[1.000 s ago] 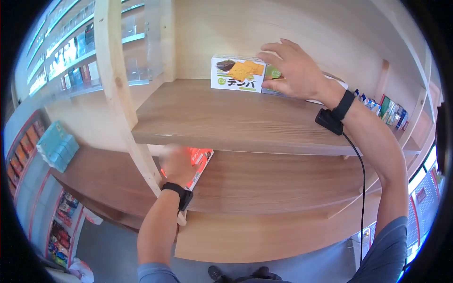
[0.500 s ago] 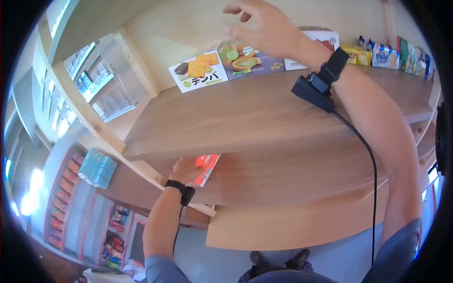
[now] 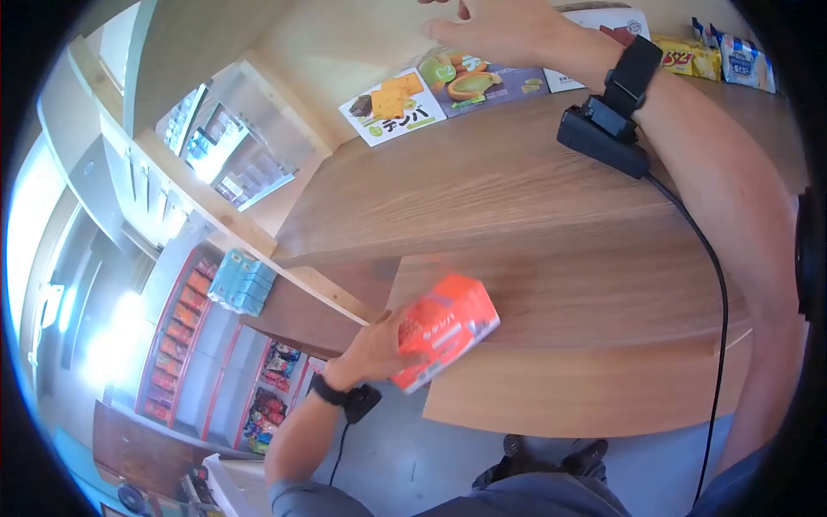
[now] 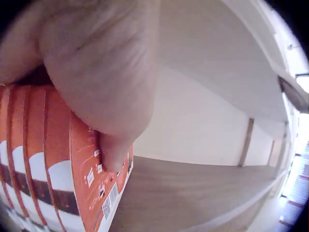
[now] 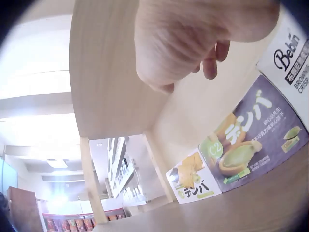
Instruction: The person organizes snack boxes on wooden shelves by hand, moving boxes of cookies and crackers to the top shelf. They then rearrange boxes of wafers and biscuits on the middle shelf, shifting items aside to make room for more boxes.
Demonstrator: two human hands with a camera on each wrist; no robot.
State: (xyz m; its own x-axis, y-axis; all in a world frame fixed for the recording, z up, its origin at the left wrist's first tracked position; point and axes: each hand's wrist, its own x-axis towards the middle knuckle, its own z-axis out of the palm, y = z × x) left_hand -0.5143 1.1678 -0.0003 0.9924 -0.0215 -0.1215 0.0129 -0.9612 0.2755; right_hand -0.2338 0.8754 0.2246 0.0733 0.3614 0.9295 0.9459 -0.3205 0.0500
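My left hand [image 3: 376, 349] grips a red-orange box [image 3: 461, 314] at its left end, by the front edge of the lower shelf. In the left wrist view, the thumb lies on the face of this red-orange box [image 4: 96, 188] with the barcode, and its side shows several repeated ridges. My right hand [image 3: 508, 33] hovers with loosely bent fingers and nothing in it, above the upper shelf. Behind it stand a white cracker box [image 3: 392, 108], a purple biscuit box [image 3: 495, 86] and a white "Bebin" brownie box [image 5: 292, 60].
The upper shelf [image 3: 448, 181] overhangs the lower shelf [image 3: 594, 289]. Wooden posts [image 3: 215, 220] stand on the left. Yellow and blue snack bags [image 3: 689, 59] sit at the upper right. Blue packs [image 3: 243, 283] lie at left. A cable [image 3: 711, 267] hangs from the right wrist.
My left hand has drawn the red-orange box out from under the upper shelf, rightward and toward me. My right hand has lifted away from the boxes at the back. The view has turned leftward and down.
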